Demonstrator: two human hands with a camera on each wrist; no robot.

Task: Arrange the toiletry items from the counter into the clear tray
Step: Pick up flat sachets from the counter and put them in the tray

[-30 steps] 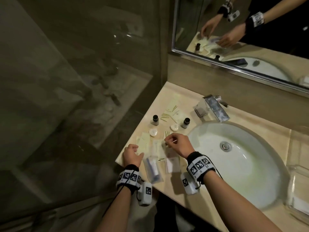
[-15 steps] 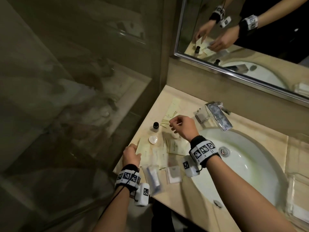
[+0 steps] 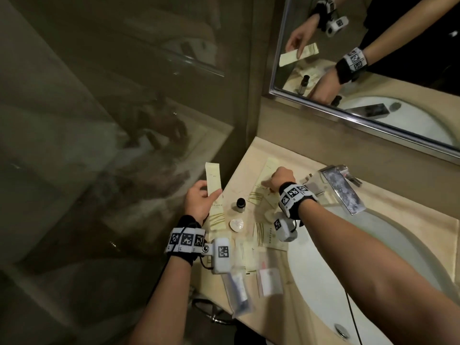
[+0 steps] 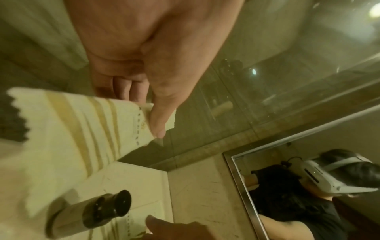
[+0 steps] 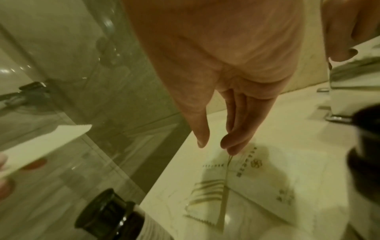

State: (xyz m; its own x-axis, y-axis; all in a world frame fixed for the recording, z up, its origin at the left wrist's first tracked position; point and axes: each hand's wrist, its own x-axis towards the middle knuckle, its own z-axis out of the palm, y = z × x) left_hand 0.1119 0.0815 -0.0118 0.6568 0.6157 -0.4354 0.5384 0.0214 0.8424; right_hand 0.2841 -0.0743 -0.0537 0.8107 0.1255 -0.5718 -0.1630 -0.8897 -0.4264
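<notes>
My left hand (image 3: 209,191) holds a long cream packet (image 3: 213,179) with gold stripes, raised over the counter's left edge. In the left wrist view the thumb (image 4: 161,113) presses that packet (image 4: 72,129) against the fingers behind it. My right hand (image 3: 265,183) reaches to the back of the counter with its fingers straight. Its fingertips (image 5: 231,147) touch the edge of flat cream packets (image 5: 257,186) lying there. A small black-capped bottle (image 3: 240,204) stands between my hands. No clear tray appears in any view.
A white round soap (image 3: 236,224), more cream packets (image 3: 267,236) and two clear bagged items (image 3: 237,292) (image 3: 269,281) lie on the beige counter (image 3: 293,307). A chrome faucet (image 3: 341,188) and the white basin (image 3: 348,270) are to the right. A glass wall (image 3: 124,120) stands left, a mirror (image 3: 373,58) behind.
My left hand has picked a long packet off the counter and raised it to the left. My right hand has moved away from the near items to the packets at the back.
</notes>
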